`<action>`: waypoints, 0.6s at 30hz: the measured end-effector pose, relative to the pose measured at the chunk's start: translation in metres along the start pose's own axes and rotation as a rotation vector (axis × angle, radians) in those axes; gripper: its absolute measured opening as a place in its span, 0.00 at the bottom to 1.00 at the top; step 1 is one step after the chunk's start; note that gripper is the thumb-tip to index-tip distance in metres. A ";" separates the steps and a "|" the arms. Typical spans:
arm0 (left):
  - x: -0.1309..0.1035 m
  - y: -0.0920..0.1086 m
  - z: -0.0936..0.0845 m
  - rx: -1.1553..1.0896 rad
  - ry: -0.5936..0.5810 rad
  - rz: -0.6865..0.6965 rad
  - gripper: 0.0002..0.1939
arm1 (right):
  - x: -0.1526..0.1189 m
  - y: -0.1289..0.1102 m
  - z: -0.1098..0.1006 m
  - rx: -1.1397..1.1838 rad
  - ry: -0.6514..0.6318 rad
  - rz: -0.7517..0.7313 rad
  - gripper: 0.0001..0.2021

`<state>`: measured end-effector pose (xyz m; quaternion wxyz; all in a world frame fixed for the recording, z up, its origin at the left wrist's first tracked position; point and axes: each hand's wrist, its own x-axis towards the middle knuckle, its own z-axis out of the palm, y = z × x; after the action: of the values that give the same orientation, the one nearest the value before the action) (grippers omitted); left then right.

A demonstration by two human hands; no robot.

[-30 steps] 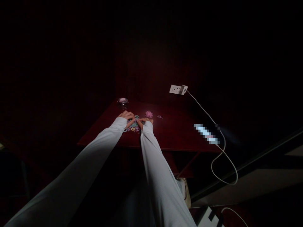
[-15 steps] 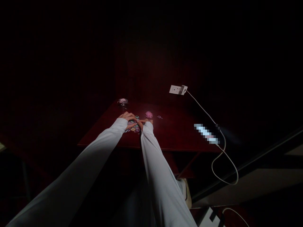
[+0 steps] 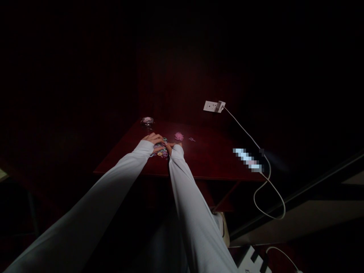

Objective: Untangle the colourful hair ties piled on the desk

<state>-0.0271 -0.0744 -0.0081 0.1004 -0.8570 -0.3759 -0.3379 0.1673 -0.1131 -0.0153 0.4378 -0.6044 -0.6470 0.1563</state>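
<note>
A heap of small multicoloured bands that look like hair ties (image 3: pixel 162 154) lies on the dark red table (image 3: pixel 216 163). My left hand (image 3: pixel 153 138) arches over the heap's left side, fingers stretched forward and the thumb apart from them. From the right, my right hand (image 3: pixel 174 146) reaches to the heap, its fingers drawn together near the left fingertips; anything between them is too small to make out. Just beyond it sits a pink pile of similar bands (image 3: pixel 179 136). A few purple bands (image 3: pixel 192 139) lie to the right of that pile.
A clear jar (image 3: pixel 147 122) with something pink at its top stands at the far left of the table. A blurred-out bright device (image 3: pixel 247 160) lies at the right edge, its white cable (image 3: pixel 241 129) running to a wall socket (image 3: pixel 212 106). Surroundings are very dark.
The view has tilted slightly, so the scene sits a little higher. Both hands stay over the heap, with only small finger shifts.
</note>
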 end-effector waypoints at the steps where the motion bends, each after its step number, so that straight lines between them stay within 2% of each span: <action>1: 0.000 0.000 0.000 0.005 0.000 0.009 0.11 | 0.000 -0.001 0.000 -0.009 0.001 -0.004 0.12; 13: 0.003 -0.004 -0.009 0.010 -0.045 0.083 0.13 | -0.002 -0.009 -0.004 -0.028 -0.005 -0.004 0.11; 18: 0.003 -0.002 -0.006 0.011 -0.032 0.073 0.12 | -0.001 -0.006 -0.004 -0.002 0.008 -0.044 0.12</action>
<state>-0.0303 -0.0734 -0.0015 0.1114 -0.8749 -0.3479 -0.3180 0.1663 -0.1164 -0.0088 0.4430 -0.5912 -0.6585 0.1435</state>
